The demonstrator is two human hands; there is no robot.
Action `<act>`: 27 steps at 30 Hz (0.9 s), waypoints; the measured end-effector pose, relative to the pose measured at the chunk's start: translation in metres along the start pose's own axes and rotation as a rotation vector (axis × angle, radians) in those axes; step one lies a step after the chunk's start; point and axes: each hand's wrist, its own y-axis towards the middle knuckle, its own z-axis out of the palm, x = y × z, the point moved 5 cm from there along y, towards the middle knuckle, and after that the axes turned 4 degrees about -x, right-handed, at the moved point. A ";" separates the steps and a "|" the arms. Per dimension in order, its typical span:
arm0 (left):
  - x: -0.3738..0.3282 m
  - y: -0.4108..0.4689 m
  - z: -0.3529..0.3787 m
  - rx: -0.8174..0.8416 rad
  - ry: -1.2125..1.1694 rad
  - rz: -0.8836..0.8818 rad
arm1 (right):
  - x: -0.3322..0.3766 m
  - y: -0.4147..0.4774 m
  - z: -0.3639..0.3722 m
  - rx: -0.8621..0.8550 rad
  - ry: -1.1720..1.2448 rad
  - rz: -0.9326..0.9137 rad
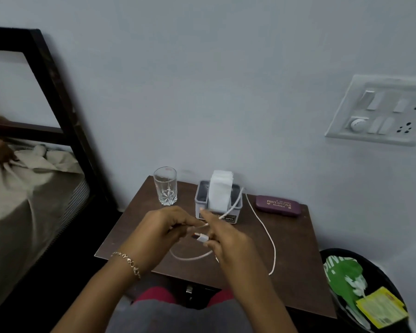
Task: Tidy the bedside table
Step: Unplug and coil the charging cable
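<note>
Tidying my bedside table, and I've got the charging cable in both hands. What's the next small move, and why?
Probably wind the cable into a small coil. Your left hand and right hand hold it near the plug, but the rest lies slack across the table and drapes over the grey holder.

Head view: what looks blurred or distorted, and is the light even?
In the head view the left hand, right hand and white cable are slightly blurred; the switch panel and bed frame lean from wide-angle distortion; light is dim, even.
</note>
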 end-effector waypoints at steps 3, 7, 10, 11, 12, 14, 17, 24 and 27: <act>-0.002 0.013 0.001 0.005 0.006 0.022 | -0.005 0.015 -0.008 -0.017 -0.015 0.035; -0.002 0.025 0.003 -0.020 -0.049 0.008 | -0.007 0.024 -0.020 -0.032 -0.025 0.073; 0.005 0.032 0.006 -0.042 -0.120 -0.041 | -0.005 0.027 -0.024 -0.059 -0.277 0.034; 0.008 0.035 0.007 -0.045 -0.123 -0.051 | -0.004 0.028 -0.024 -0.059 -0.392 0.008; 0.012 0.038 0.008 -0.048 -0.120 -0.055 | -0.003 0.029 -0.023 -0.069 -0.487 -0.014; 0.016 0.045 0.007 -0.062 -0.107 -0.049 | -0.001 0.036 -0.021 -0.107 -0.632 -0.064; 0.018 0.053 0.003 -0.095 -0.197 -0.047 | 0.002 0.050 -0.023 -0.157 -0.717 -0.099; 0.056 0.036 -0.015 -0.523 -0.679 -0.370 | -0.012 0.082 -0.036 -0.199 -0.048 0.081; 0.066 0.006 0.028 -0.377 -0.939 -0.814 | -0.010 0.089 -0.054 -0.395 0.087 0.169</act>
